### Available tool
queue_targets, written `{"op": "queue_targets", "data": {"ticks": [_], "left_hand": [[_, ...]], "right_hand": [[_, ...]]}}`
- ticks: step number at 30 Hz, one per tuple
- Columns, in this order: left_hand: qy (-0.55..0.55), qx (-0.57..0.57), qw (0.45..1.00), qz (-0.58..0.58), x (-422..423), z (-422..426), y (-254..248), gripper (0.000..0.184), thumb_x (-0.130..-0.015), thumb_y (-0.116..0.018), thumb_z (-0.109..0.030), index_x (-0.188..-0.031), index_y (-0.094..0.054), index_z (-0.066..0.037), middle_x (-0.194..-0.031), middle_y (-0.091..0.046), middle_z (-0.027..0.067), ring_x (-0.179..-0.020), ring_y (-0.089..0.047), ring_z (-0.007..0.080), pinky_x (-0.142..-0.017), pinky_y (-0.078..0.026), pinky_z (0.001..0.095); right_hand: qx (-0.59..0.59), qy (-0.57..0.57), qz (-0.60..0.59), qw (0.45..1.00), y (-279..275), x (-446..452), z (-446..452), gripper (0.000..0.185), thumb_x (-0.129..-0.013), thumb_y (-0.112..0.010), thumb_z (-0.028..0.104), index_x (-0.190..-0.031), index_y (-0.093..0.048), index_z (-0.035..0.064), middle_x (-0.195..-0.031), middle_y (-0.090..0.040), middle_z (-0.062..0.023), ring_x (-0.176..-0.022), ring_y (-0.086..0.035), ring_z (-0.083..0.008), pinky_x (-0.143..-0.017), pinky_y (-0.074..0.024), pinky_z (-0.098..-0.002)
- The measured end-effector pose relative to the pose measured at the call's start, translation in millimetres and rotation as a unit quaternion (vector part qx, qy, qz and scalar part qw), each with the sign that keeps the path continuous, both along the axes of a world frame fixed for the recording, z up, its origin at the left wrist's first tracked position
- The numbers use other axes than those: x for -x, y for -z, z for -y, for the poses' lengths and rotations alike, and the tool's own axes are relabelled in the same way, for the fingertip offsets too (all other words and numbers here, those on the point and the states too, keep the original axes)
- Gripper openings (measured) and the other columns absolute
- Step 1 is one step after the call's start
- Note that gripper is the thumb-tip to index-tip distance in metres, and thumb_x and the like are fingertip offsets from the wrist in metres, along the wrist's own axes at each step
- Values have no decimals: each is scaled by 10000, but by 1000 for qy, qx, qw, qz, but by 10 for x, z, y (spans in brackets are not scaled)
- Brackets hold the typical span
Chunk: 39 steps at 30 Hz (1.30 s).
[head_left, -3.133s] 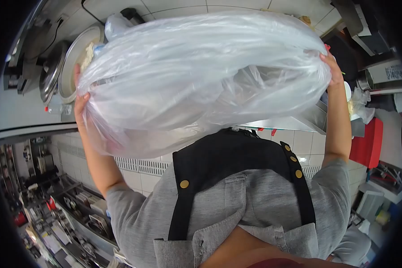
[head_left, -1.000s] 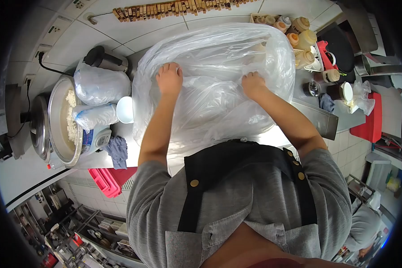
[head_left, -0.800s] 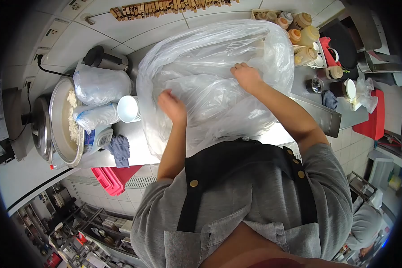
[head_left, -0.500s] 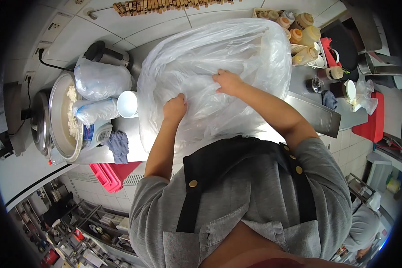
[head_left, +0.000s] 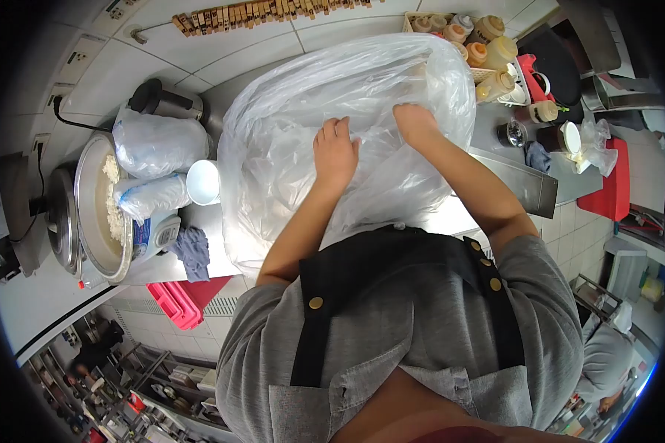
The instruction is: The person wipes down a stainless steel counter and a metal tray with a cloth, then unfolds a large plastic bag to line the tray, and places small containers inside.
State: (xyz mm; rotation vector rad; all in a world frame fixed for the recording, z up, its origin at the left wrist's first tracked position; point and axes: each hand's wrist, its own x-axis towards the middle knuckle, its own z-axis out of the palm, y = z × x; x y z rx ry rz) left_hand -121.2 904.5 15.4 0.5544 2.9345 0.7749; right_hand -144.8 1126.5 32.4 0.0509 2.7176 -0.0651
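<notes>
A large clear plastic bag (head_left: 273, 199) lies spread on the metal counter, its rim forming a loose ring with folds of film inside. My left hand (head_left: 336, 151) rests on the film near the middle of the bag, fingers slightly apart and pointing away from me. To its right, my right hand (head_left: 415, 124) is closed over the film, fingers curled down; a pinched fold of the bag seems to be under them. Both hands are inside the ring of the bag's rim.
On the left stand a basin of rice (head_left: 89, 207), wrapped bundles of cups (head_left: 159, 144), a white cup (head_left: 203, 182), a scale (head_left: 166, 232) and a blue cloth (head_left: 192, 251). Sauce bottles (head_left: 488, 59) fill a basket at back right. A co-worker (head_left: 606, 354) is at lower right.
The bag, lifted between both hands earlier, now lies on the counter. Since half a second ago my left hand has moved right and opened, and my right hand has moved right.
</notes>
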Motion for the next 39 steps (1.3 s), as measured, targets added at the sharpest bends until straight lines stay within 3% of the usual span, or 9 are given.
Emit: {"op": "queue_targets", "data": {"ticks": [7, 11, 23, 25, 27, 28, 30, 36, 39], "left_hand": [[-4, 188, 961, 205, 239, 396, 293, 1535, -439, -943, -547, -1596, 33, -286, -1639, 183, 172, -1508, 168, 386, -1057, -18, 788], [29, 215, 957, 193, 739, 734, 325, 1546, -415, -955, -528, -1594, 20, -305, -1643, 169, 170, -1510, 149, 397, -1063, -22, 784], [77, 295, 917, 259, 605, 718, 142, 1652, -365, -985, -421, -1580, 124, -262, -1637, 128, 216, -1494, 161, 441, -1099, -1, 748], [128, 284, 920, 237, 829, 854, 337, 1584, -403, -976, -444, -1587, 51, -214, -1643, 50, 215, -1494, 128, 453, -1138, -77, 690], [137, 269, 929, 215, 952, 893, 393, 1417, -478, -958, -463, -1597, -133, -192, -1654, -61, 179, -1507, 49, 446, -1150, -178, 658], [152, 262, 929, 212, 840, 813, 278, 1417, -478, -958, -463, -1597, -133, -192, -1654, -61, 179, -1507, 49, 446, -1150, -178, 658], [100, 40, 988, 108, 550, 783, -272, 1061, -655, -896, -434, -1515, -379, -90, -1566, -345, 196, -1484, -219, 399, -1158, -290, 492], [53, -324, 863, 383, -542, 401, -964, 606, -854, -772, -275, -1367, -543, -47, -1304, -616, 142, -1228, -566, 295, -1066, -403, 414], [87, -253, 898, 349, -704, 321, -891, 578, -860, -764, -283, -1344, -556, -43, -1280, -631, 147, -1201, -584, 291, -1051, -419, 389]], "right_hand": [[-114, -175, -38, 977, 146, -89, 39, 633, -806, -733, 216, -1355, -458, 60, -1400, -443, -119, -1321, -429, -281, -982, -439, -494], [-117, -74, 106, 985, 65, -353, 368, 760, -823, -723, 277, -1448, -374, 22, -1472, -377, -135, -1358, -372, -341, -1000, -414, -528], [-40, -38, 17, 998, 443, -619, 74, 951, -743, -789, 253, -1507, -286, -9, -1488, -353, -161, -1369, -358, -377, -1025, -434, -568], [49, -82, 79, 992, 416, -487, 14, 870, -777, -805, 236, -1480, -347, 6, -1416, -452, -179, -1335, -426, -351, -1070, -425, -466], [283, -182, -273, 901, -5, -876, -74, 553, -817, -754, 153, -1311, -544, 21, -1211, -593, -197, -1145, -577, -368, -977, -489, -424], [271, -171, -273, 907, -387, -1135, -161, 553, -817, -754, 153, -1311, -544, 21, -1211, -593, -197, -1145, -577, -368, -977, -489, -424], [396, -153, -310, 850, -1091, -1656, -365, 289, -814, -739, 116, -1070, -634, 33, -1055, -643, -168, -964, -635, -354, -838, -527, -405], [58, 44, -384, 921, -539, -2907, -1594, 309, -771, -793, 301, -922, -647, 74, -992, -678, -90, -957, -651, -326, -820, -521, -402], [-2, 61, -260, 964, -78, -3162, -1985, 251, -828, -732, 304, -957, -654, 103, -974, -697, -72, -918, -669, -312, -802, -520, -413]]}}
